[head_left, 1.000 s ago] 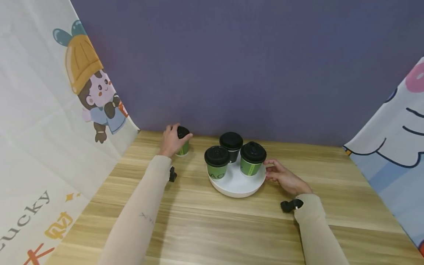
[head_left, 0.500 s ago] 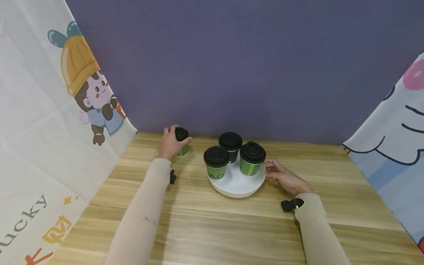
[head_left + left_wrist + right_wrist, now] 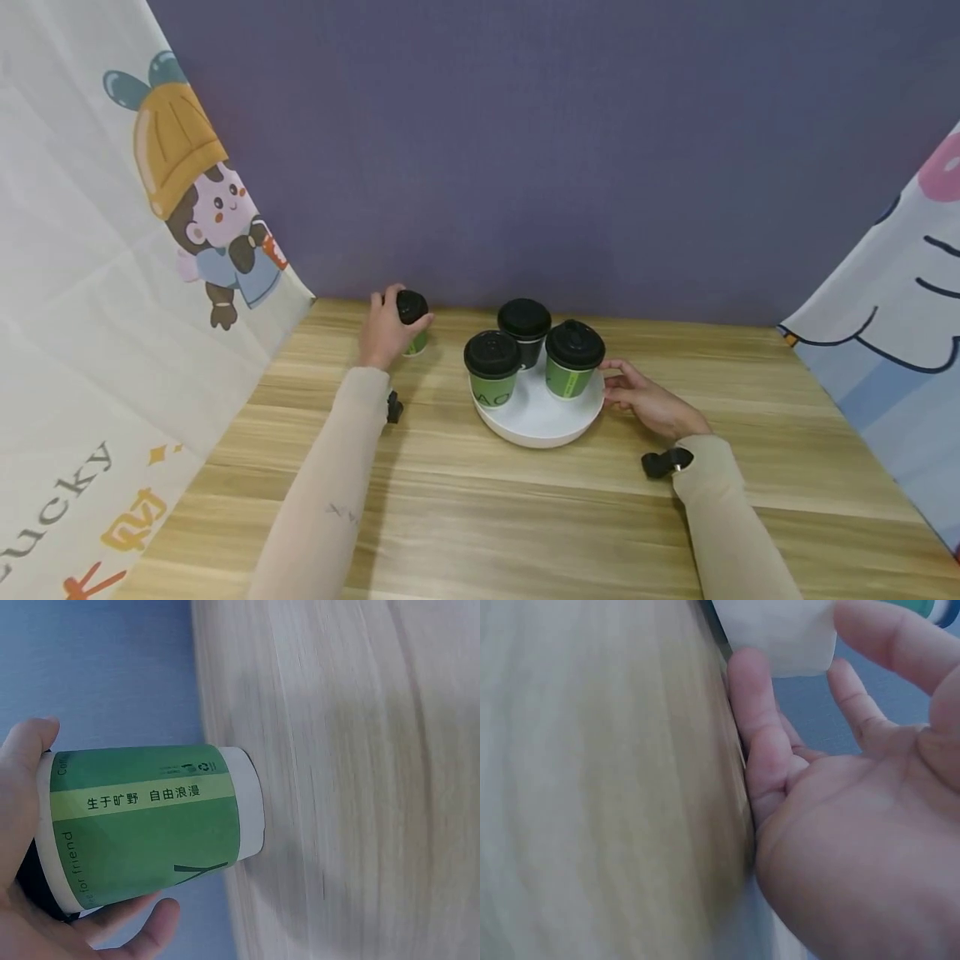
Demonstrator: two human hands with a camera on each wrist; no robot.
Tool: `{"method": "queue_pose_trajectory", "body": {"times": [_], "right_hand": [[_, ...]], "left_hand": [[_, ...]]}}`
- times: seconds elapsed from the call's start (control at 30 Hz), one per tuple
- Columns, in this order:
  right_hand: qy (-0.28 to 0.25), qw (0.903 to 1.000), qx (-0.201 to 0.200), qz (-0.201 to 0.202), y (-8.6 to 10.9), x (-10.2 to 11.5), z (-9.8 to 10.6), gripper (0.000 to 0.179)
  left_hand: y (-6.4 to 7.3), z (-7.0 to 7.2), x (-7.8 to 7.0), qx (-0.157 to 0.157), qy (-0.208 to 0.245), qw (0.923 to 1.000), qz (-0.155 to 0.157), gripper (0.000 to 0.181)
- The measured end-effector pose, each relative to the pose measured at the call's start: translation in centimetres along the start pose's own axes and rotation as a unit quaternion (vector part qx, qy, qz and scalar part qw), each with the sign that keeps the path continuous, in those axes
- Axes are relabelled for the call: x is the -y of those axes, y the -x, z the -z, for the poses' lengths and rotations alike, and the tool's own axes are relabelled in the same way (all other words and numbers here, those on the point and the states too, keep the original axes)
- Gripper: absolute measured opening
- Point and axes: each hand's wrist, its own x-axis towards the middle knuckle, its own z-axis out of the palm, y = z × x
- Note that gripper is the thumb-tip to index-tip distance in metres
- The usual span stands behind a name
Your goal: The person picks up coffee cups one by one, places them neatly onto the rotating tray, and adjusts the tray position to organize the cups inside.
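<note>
At the back left of the table, my left hand [image 3: 384, 331] grips a green paper coffee cup [image 3: 146, 825] around its black-lidded top. The cup's white base meets the wooden surface in the left wrist view. A round white tray [image 3: 536, 429] stands right of it, bearing three lidded cups: a green cup [image 3: 492, 390] at front left, a dark cup [image 3: 529, 353] behind, and another green cup [image 3: 567, 381] at right. Against the tray's right side rest the fairly straight, spread fingers of my right hand [image 3: 651, 404]. The right wrist view shows them touching its white outer wall.
Behind the wooden table [image 3: 525, 517] rises a blue-purple partition [image 3: 555, 150]. A white printed cloth [image 3: 67, 275] hangs along the left side, and another printed cloth [image 3: 900, 358] along the right. The tray sits near the table's back edge.
</note>
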Motion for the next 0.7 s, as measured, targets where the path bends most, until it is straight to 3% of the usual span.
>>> {"method": "queue_pose_trajectory", "body": {"times": [0.2,0.47,0.7], "right_hand": [[-0.001,0.9998,0.015,0.013,-0.4,0.3,1.3,0.055],[0.004,0.9998,0.01,0.018,0.9,0.8,0.5,0.055],[0.004,0.9998,0.006,0.017,1.7,1.3,-0.1,0.057]], "left_hand": [[1.1,-0.3,-0.7,-0.02,0.015,0.9997,0.007,0.082],[3.5,0.2,-0.3,-0.036,0.019,0.9991,0.013,0.086],[5.3,1.2,-0.8,-0.046,0.022,0.9987,0.007,0.084]]}}
